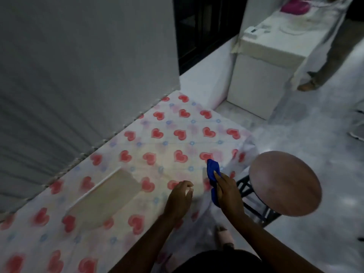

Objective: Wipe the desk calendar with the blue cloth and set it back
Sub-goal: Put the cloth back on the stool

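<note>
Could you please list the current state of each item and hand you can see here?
Cream desk calendar: lying on the heart-print tablecloth, untouched.
Blue cloth: bunched, gripped in the right hand.
Left hand: loosely curled, empty, over the tablecloth.
Round brown wooden stool: upright beside the table, unoccupied.

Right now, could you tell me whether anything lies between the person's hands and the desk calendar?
Nothing visible does. The desk calendar sits on the heart-print tablecloth, with only bare cloth between it and the left hand. The right hand grips the blue cloth just beyond.
</note>
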The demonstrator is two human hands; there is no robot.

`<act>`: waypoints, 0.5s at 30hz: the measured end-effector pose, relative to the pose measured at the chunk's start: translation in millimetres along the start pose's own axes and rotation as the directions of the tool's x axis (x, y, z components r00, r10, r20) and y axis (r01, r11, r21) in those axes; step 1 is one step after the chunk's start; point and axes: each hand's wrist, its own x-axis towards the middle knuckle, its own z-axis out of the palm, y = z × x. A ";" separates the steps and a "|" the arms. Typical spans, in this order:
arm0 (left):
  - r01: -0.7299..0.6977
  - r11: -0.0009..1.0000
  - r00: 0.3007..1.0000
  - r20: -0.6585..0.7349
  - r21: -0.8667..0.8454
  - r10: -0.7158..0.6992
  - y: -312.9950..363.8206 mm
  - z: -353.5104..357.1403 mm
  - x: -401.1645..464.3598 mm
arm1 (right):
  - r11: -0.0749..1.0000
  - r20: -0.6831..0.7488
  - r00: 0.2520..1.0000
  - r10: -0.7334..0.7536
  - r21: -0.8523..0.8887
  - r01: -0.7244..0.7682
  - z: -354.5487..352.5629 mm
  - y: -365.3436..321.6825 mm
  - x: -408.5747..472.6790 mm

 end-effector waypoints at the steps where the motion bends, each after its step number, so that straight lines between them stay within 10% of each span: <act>1: -0.017 1.000 0.999 0.031 0.002 0.017 12.2 13.1 8.6 | 0.999 -0.021 0.999 0.045 -0.005 -0.045 -11.0 15.9 -0.7; 15: -0.152 0.988 0.941 0.308 0.022 0.138 124.1 183.7 95.2 | 0.900 0.049 0.916 0.399 -0.213 -0.380 -113.7 225.9 -3.2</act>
